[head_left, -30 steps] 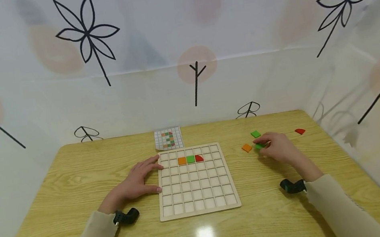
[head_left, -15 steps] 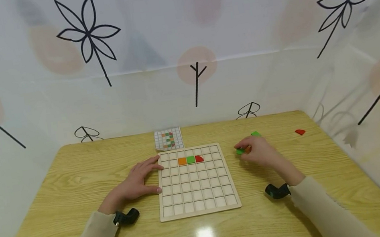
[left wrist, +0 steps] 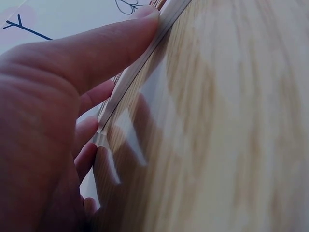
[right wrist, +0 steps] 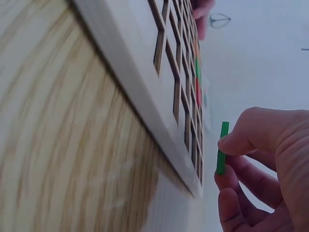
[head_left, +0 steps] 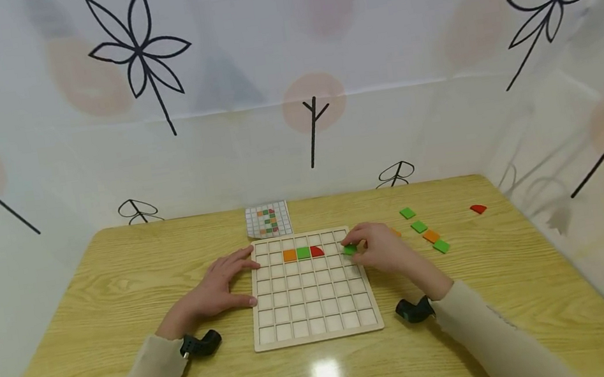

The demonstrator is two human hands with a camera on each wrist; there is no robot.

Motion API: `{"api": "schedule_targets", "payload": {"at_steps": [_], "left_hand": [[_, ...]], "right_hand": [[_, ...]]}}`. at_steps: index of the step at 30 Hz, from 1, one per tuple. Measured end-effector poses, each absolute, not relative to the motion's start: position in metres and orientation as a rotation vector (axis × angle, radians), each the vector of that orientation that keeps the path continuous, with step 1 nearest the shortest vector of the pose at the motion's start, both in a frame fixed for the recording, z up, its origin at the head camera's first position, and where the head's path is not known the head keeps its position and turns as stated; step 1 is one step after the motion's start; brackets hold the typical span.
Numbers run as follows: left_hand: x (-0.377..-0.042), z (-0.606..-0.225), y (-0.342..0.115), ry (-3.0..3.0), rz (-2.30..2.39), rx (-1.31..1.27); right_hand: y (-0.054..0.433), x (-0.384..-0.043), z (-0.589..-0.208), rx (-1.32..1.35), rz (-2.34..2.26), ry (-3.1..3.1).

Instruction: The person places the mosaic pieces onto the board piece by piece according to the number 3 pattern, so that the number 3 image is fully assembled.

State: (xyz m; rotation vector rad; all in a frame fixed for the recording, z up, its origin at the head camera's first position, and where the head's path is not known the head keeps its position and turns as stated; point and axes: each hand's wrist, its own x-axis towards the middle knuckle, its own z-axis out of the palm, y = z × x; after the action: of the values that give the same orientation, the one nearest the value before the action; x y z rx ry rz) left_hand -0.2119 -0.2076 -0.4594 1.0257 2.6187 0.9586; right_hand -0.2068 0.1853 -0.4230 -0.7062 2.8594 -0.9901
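Note:
A pale wooden grid board (head_left: 314, 296) lies on the table, with an orange square tile (head_left: 289, 255), a green square tile (head_left: 303, 253) and a red quarter-circle tile (head_left: 317, 251) side by side in one row of its cells. My left hand (head_left: 214, 291) rests against the board's left edge, thumb and fingertips touching the rim. Between thumb and fingers, my right hand (head_left: 382, 248) pinches another green square tile (right wrist: 222, 147) over the board's upper right edge. The right wrist view shows this tile edge-on, held above the board's level.
To the right lie loose tiles: green ones (head_left: 407, 213) and orange ones (head_left: 431, 236), plus a red quarter-circle (head_left: 478, 209) farther off. Another orange tile is partly hidden behind the right hand. Behind the board sits a printed pattern card (head_left: 268, 220), near the patterned backdrop (head_left: 250, 150).
My right hand has moved left from the loose tiles to the board's right edge, carrying a green tile. The left hand stays in place.

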Motion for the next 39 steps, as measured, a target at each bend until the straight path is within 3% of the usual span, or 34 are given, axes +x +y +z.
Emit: {"api": "schedule_targets", "payload": {"at_steps": [17,26,39], "left_hand": [[-0.214,-0.462,-0.206,2.628,0.944,1.047],[-0.215,-0.46,-0.206,2.628,0.947,1.034],[-0.212,-0.457,-0.208,2.621,0.951,1.023]], "right_hand": [[0.151,-0.212,-0.432,-0.993,-0.886,2.771],[0.156,-0.219,-0.441,-0.825,-1.165,2.567],[0.15,-0.223,-0.435,-0.71,-1.159,2.48]]}}
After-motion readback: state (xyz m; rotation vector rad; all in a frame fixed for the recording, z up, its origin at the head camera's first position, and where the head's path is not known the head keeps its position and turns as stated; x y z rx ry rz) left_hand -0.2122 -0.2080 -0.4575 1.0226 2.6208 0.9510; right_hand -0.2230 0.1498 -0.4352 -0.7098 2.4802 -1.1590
